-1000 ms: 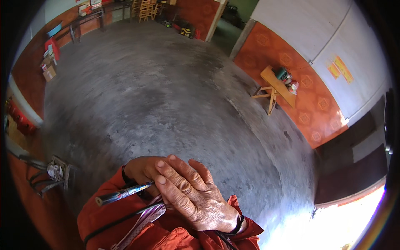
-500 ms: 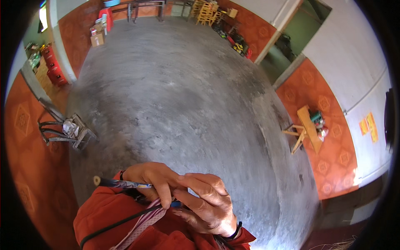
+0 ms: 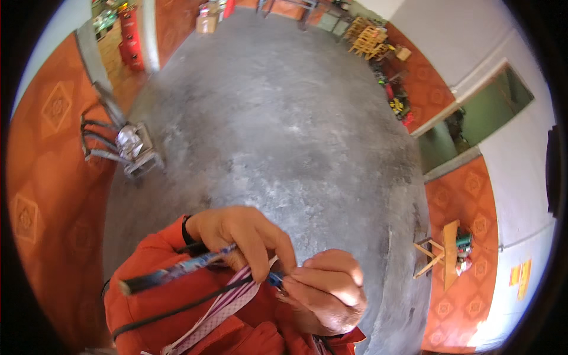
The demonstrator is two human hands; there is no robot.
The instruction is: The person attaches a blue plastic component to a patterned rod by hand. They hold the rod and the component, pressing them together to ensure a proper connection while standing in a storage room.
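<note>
My left hand (image 3: 245, 236) is closed around a blue-patterned pencil (image 3: 177, 272), whose blunt end sticks out to the left, blurred by motion. Its fingertips come down beside a pink-and-white striped strap (image 3: 222, 305) and a black cord (image 3: 195, 306), both crossing the red jacket (image 3: 160, 307). I cannot tell whether the fingers pinch the strap. My right hand (image 3: 331, 287) is closed, its bent fingers gripping a small blue piece (image 3: 275, 279) right by the left fingertips. Most of that piece is hidden, so its kind does not show.
Grey concrete floor (image 3: 278, 130) stretches ahead. A dark chair (image 3: 133, 145) with a silvery bundle stands at left, a wooden stool (image 3: 449, 254) with things on it at right. Stacked yellow wooden stools (image 3: 368, 38) and a cardboard box (image 3: 206, 23) are far off; a doorway (image 3: 473, 121) opens at right.
The view has swung, so the room sits shifted and tilted. Both hands appear farther right, and the pencil's blunt end has dipped lower. Each hand keeps its hold.
</note>
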